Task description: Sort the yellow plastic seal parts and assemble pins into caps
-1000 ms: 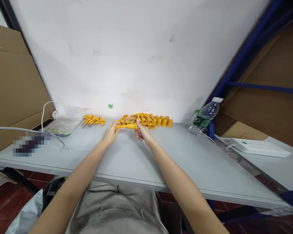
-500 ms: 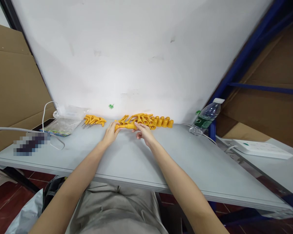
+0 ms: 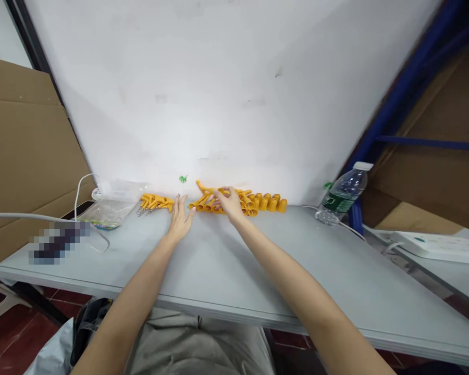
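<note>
My left hand [image 3: 179,221] is open, fingers spread, and holds nothing. It hovers just right of a small heap of thin yellow plastic pieces [image 3: 152,200] and beside the flared yellow plastic parts [image 3: 201,207]. Over that row of flared parts, my right hand [image 3: 231,204] is closed on a long yellow plastic part [image 3: 206,188], whose narrow end sticks out to the left. My fingers hide the other end. Several yellow cups [image 3: 272,202] stand upside down to the right of the row.
Small metal screws [image 3: 144,211] lie before the thin pieces. Left are a clear plastic bag [image 3: 109,214] and a white cable [image 3: 27,215]. A water bottle [image 3: 344,194] stands right, near a power strip [image 3: 433,245]. A white wall [image 3: 226,104] bounds the table [image 3: 219,271] behind.
My left hand has let go of the long yellow part and opened. My right hand has carried the part over the row of flared pieces. The view has shifted slightly.
</note>
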`<state>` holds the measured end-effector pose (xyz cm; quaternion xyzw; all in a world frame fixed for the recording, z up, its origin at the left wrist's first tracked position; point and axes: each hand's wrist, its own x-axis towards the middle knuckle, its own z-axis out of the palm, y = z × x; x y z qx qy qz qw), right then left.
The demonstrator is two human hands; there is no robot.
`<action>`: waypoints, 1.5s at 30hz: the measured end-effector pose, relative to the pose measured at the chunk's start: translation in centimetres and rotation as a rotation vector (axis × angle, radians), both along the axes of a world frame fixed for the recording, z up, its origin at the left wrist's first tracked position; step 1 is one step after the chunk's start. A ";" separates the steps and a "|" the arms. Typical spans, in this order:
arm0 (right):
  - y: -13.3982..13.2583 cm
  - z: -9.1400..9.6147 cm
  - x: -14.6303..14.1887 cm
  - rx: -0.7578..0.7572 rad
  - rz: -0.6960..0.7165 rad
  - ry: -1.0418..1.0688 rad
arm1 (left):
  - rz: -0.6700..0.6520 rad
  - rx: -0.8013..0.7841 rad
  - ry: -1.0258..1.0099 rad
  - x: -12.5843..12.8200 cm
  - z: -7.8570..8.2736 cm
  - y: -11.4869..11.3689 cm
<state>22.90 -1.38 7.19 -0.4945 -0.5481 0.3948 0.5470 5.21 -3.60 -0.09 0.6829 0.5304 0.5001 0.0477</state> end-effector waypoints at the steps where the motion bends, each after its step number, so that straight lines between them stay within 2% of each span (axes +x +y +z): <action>1: 0.6 0.1 0.3 0.121 -0.097 -0.159 | -0.003 -0.006 0.000 0.0 0.0 0.0; 3: 1.7 -0.3 1.0 0.261 -0.238 -0.490 | -0.013 -0.004 0.009 0.0 -0.2 0.1; 5: 2.3 -1.4 1.7 0.293 -0.290 -0.805 | -0.023 0.000 0.018 0.1 -0.4 0.2; 9: 2.6 -4.4 2.5 0.263 -0.184 -1.293 | -0.049 -0.007 0.038 0.3 -0.8 0.3; 12: 2.6 -5.4 2.1 0.215 -0.144 -1.432 | -0.055 -0.010 0.046 0.3 -0.9 0.3; 15: 2.8 -4.7 1.4 0.104 -0.121 -1.450 | -0.071 -0.023 0.050 0.3 -1.0 0.3; 18: 3.5 -2.7 1.7 -0.066 0.024 -1.407 | -0.104 -0.059 0.046 0.3 -1.0 0.3; 20: 4.3 -1.2 2.9 -0.141 0.109 -1.349 | -0.123 -0.090 0.042 0.3 -1.0 0.2; 22: 5.1 0.0 4.8 -0.130 0.041 -1.290 | -0.135 -0.114 0.040 0.4 -1.0 0.2; 24: 5.9 0.5 7.3 -0.125 -0.091 -1.276 | -0.142 -0.125 0.036 0.4 -1.0 0.1; 27: 6.6 -0.4 11.3 -0.186 -0.229 -1.278 | -0.151 -0.120 0.028 0.5 -1.0 0.1; 32: 6.0 -4.5 15.4 -0.193 -0.257 -1.183 | -0.181 -0.120 0.017 0.4 -1.2 0.2; 35: 5.1 -6.5 16.2 -0.091 -0.343 -1.110 | -0.190 -0.134 0.001 0.4 -1.5 0.4; 38: 4.7 -7.5 16.3 0.000 -0.403 -1.069 | -0.196 -0.135 -0.010 0.4 -1.8 0.5; 45: 5.4 -7.9 15.8 0.057 -0.445 -1.070 | -0.210 -0.166 0.002 0.5 -1.9 0.5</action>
